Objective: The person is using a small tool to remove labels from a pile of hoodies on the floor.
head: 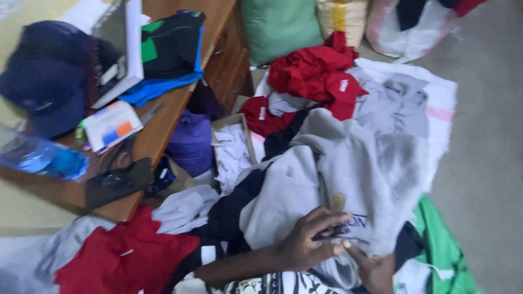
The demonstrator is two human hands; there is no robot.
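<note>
Fingers of my left hand (308, 242) press spread and flat on the printed chest of the grey hoodie (338, 179), which lies draped over the heap of red shirts (318, 71) and dark garments on the floor, while my right hand (373, 267) pinches the fabric's lower edge from beneath. I judge the loose, slippery pile the main risk: a tug could drag neighbouring clothes along or bunch the hoodie. A sleeve might also catch the open cardboard box (231, 149) just beside the wooden desk (180, 109).
</note>
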